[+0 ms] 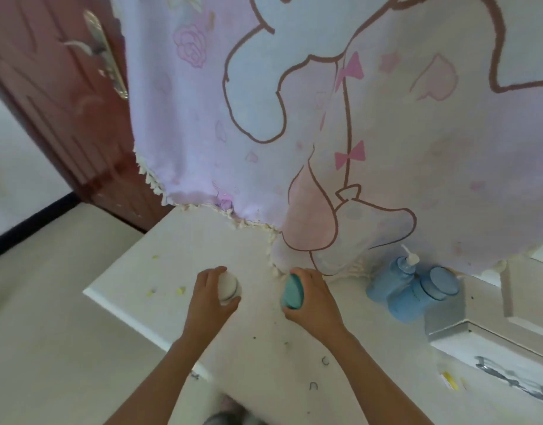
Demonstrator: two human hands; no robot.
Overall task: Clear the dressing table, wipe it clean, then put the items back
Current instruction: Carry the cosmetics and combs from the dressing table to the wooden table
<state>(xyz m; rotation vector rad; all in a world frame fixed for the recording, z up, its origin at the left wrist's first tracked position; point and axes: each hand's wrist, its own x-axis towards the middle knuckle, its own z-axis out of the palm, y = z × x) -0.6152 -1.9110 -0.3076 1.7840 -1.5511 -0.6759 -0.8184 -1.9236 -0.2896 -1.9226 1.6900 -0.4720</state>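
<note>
My left hand (209, 297) grips a round white jar (230, 289) that stands on the white dressing table (172, 265). Beside it, my right hand (314, 297) holds a teal-lidded container (292, 292) close to the hem of a hanging pink cartoon cloth (294, 118). To the right stand a blue pump bottle (389, 279) and a blue jar (423, 294), touching each other.
Small yellow scraps (180, 290) and dark specks lie on the tabletop. A raised white compartment with a grey edge (444, 314) sits at the right. A brown door (64, 102) with a metal handle stands at the left, with pale floor below it.
</note>
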